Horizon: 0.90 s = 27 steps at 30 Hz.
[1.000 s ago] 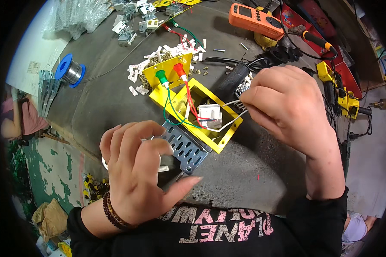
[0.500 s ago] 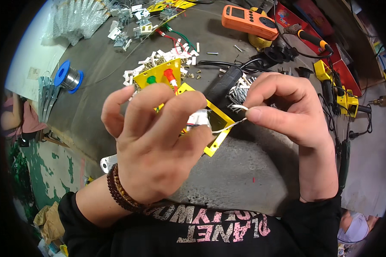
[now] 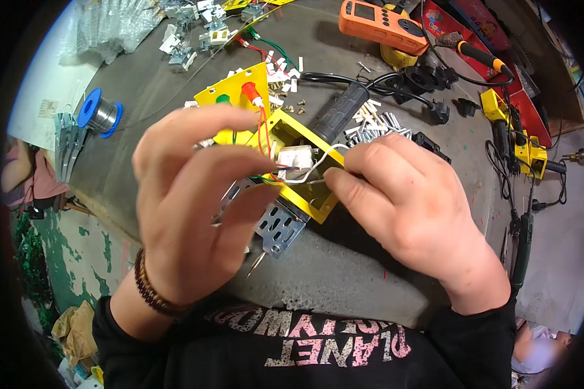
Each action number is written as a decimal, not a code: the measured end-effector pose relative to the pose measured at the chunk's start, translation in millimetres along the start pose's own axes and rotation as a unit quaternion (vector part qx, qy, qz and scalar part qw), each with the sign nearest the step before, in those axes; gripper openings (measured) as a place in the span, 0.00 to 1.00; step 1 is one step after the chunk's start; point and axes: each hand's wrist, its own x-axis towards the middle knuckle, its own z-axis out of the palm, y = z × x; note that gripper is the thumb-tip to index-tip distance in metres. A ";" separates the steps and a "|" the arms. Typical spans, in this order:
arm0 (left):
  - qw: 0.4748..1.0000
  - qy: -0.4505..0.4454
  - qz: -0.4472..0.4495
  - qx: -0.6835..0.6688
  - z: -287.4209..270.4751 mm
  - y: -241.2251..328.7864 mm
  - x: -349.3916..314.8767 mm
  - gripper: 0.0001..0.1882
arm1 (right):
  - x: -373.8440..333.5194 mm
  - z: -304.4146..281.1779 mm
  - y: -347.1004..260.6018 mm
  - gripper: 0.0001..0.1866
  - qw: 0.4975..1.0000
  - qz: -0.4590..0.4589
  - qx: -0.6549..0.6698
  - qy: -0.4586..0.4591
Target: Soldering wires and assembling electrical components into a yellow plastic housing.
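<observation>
A yellow metal box lies tilted in front of me, its inside facing up. Within it sits a white block-shaped part with wires running to it. My right hand is closed at the box's right edge, fingers pinched at a white wire that loops out over the rim; the fingertips are partly hidden. Curved over the left side is my left hand, slightly blurred, fingers and thumb apart near the wires. Behind it stands a yellow panel with a red indicator lamp and a green one.
A slotted metal plate lies under the box. Behind are a black cable grip, loose screws and white pieces. An orange meter stands far right, a blue solder spool left. Yellow boxes with cords lie right.
My right hand has lowered and moved left to the box's edge, bringing the wire with it. My left hand has shifted left and turned, uncovering more of the box and the slotted plate.
</observation>
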 end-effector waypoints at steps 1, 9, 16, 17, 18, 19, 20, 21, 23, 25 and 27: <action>0.999 0.015 -0.032 -0.007 -4.9 -0.4 -10.7 0.12 | -0.8 2.1 -0.4 0.13 1.000 -0.001 0.002 -0.001; 0.995 -0.045 -0.092 0.005 -14.1 0.9 -64.2 0.14 | 8.2 9.3 -3.7 0.13 0.999 -0.013 0.051 0.002; 0.993 -0.077 -0.091 0.007 -8.2 2.4 -59.8 0.13 | 15.4 11.4 -7.5 0.09 0.997 -0.029 0.071 -0.019; 0.993 -0.070 -0.092 0.007 -6.6 2.3 -60.2 0.13 | 15.8 12.2 -8.8 0.09 0.997 -0.030 0.076 -0.017; 0.993 -0.069 -0.093 0.005 -6.0 2.0 -59.9 0.13 | 16.0 12.5 -10.6 0.08 0.996 -0.029 0.080 -0.016; 0.994 -0.064 -0.090 0.008 -5.8 1.7 -59.4 0.13 | 16.7 12.9 -12.9 0.08 0.996 -0.029 0.080 -0.018; 0.994 -0.060 -0.087 0.011 -5.7 1.4 -59.4 0.13 | 17.7 13.5 -15.8 0.09 0.996 -0.029 0.082 -0.015; 0.994 -0.060 -0.088 0.010 -5.3 0.6 -60.3 0.13 | 18.4 13.9 -17.8 0.09 0.996 -0.029 0.085 -0.011; 0.995 -0.048 -0.092 0.003 -4.2 -0.6 -62.5 0.12 | 18.6 11.3 -20.2 0.12 0.995 -0.019 0.100 -0.025; 0.994 -0.048 -0.097 -0.001 -4.4 -0.6 -62.2 0.12 | 18.8 7.6 -21.6 0.14 0.993 -0.008 0.114 -0.041; 0.994 -0.049 -0.102 -0.004 -3.8 -1.0 -62.7 0.12 | 19.6 3.9 -23.0 0.19 0.983 0.046 0.161 -0.072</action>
